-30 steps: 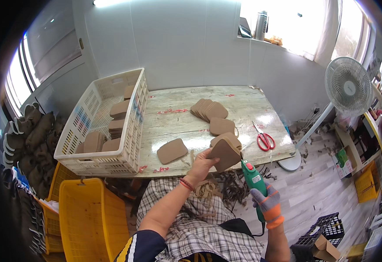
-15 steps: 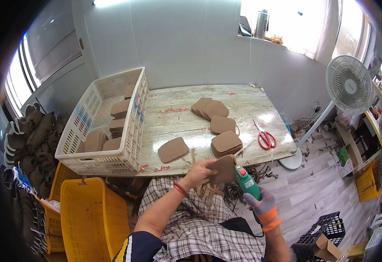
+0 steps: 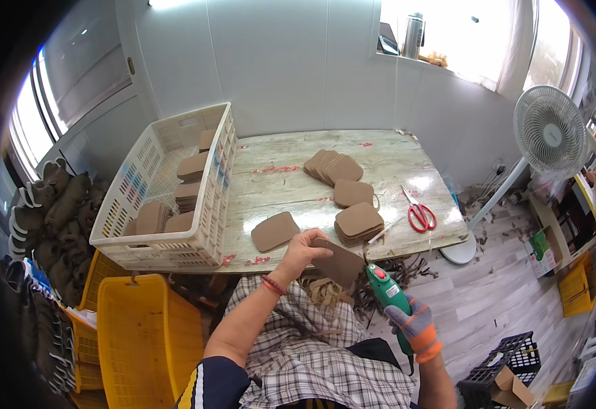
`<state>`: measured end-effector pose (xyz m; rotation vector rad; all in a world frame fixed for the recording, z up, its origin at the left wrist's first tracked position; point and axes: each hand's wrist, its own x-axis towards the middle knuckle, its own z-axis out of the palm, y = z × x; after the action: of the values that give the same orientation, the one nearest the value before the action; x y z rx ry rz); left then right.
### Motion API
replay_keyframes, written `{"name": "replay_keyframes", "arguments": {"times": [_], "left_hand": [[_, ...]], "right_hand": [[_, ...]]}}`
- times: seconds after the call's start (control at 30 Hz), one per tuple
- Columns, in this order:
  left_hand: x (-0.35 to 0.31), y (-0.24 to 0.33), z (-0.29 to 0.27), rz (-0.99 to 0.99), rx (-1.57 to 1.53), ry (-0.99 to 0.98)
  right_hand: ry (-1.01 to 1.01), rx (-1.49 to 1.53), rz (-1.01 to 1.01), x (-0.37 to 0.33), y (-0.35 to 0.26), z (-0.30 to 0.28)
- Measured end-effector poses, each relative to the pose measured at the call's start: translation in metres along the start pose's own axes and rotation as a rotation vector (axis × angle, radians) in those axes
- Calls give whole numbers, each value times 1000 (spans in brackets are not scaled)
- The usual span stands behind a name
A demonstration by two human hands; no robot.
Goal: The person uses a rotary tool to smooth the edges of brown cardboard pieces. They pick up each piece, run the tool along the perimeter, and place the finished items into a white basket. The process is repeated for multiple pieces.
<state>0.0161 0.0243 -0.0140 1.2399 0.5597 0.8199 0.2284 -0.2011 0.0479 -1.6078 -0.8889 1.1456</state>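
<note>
My left hand pinches a brown pad with rounded corners at its upper left part, tilted over my lap at the table's front edge. In a grey and orange glove, my right hand is wrapped round a green handheld electric cutter with a red button. The cutter's tip is at the pad's right edge; whether it touches is too small to tell. On the table, a single pad lies left of my hands. Beyond them are a stack of pads, a smaller pile and a fanned-out pile.
Red-handled scissors lie on the table's right side. A white crate holding more pads stands at its left, with a yellow crate below. A white fan stands at right. Brown offcuts hang over my lap.
The held pad has turned, its right end tilting downward, and my left hand has shifted slightly up its edge. The cutter has moved slightly down and right.
</note>
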Motion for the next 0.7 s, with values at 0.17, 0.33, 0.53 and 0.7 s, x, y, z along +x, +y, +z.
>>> {"name": "replay_keyframes", "arguments": {"times": [0.17, 0.33, 0.53, 0.7], "left_hand": [[2, 9, -2, -44, -34, 20], [2, 19, -1, -37, 58, -37], [2, 19, 0, -89, 119, -73], [1, 16, 4, -137, 145, -137]], "right_hand": [[-76, 36, 21, 1, 9, -2], [-109, 44, 36, 0, 9, -4], [-118, 39, 46, 1, 10, -3], [-145, 44, 49, 3, 14, -1]]}}
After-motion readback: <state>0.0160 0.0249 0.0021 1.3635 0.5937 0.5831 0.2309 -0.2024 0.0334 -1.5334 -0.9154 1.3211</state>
